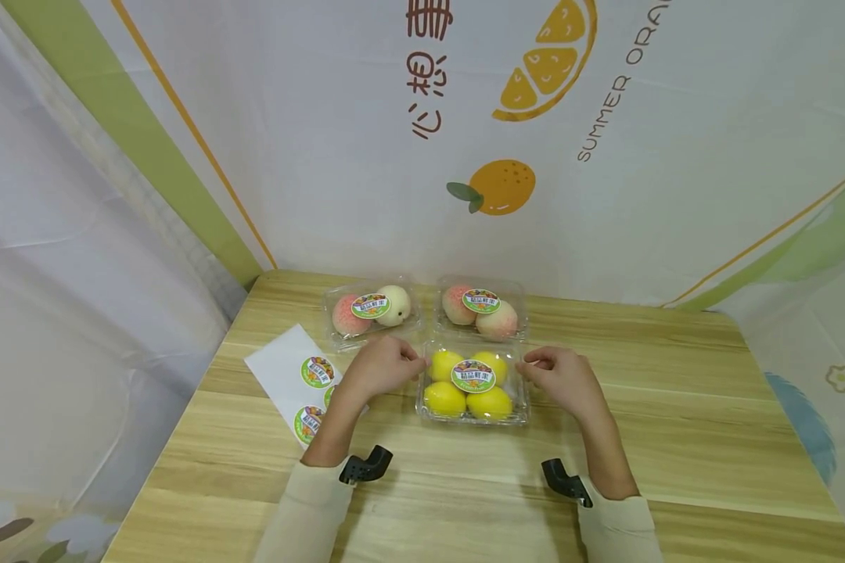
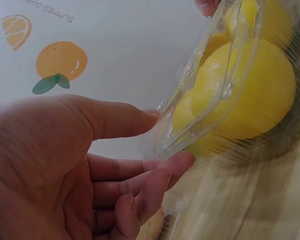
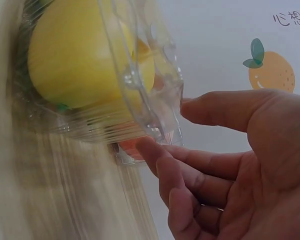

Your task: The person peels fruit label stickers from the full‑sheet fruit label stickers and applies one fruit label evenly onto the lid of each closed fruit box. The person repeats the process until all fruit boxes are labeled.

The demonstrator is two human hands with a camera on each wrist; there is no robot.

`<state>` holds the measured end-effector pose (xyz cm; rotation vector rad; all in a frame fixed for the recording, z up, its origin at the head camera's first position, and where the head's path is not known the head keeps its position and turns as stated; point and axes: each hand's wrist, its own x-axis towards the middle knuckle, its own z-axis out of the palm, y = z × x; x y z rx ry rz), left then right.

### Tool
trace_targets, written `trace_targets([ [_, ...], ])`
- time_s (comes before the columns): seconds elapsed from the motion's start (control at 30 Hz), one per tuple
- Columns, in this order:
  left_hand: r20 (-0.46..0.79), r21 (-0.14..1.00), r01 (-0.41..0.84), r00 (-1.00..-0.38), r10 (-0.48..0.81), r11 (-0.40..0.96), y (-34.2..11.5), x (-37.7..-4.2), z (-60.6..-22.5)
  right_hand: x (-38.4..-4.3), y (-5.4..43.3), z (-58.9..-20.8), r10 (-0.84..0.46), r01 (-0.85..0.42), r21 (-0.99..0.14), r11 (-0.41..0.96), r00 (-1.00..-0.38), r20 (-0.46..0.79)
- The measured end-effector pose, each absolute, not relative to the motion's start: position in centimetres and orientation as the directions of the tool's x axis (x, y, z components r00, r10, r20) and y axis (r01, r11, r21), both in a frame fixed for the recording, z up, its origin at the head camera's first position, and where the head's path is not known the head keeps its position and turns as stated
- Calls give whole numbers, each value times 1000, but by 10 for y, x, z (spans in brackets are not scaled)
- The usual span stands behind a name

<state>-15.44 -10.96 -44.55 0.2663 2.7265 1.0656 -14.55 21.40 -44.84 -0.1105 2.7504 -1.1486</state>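
A clear plastic clamshell box (image 1: 472, 416) with several yellow lemons (image 1: 445, 399) inside sits near the middle of the table, a round fruit-print sticker (image 1: 473, 376) on its lid. My left hand (image 1: 387, 366) pinches the box's left rim, thumb above and fingers beneath, as the left wrist view shows. At the opposite rim, my right hand (image 1: 556, 377) pinches the plastic the same way, its thumb (image 3: 210, 111) at the edge. Through the clear wall a lemon (image 2: 245, 87) shows close to the left hand.
Two more clear boxes with stickers, each holding two peaches, stand behind: the left box (image 1: 339, 341) and the right box (image 1: 518, 301). A white sticker sheet (image 1: 278, 361) lies left, partly under the left forearm. A printed curtain (image 1: 352, 195) hangs beyond the wooden table (image 1: 676, 422).
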Motion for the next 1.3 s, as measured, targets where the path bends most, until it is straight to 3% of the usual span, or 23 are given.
trace_targets([
  [0.8,-108,711,121,-955,278,693,-92,-152,-447,-138,234,-452,-110,53,-724,688,-978,-176],
  [1.03,-20,666,231,-945,326,709,-87,-176,-506,-136,245,-454,-94,50,-719,694,-983,-159],
  [1.17,-26,658,234,-943,332,716,-79,-173,-504,-135,252,-455,-86,51,-716,697,-984,-155],
  [1.3,-45,684,206,-946,322,700,-69,-159,-479,-134,258,-456,-67,62,-709,703,-986,-153],
])
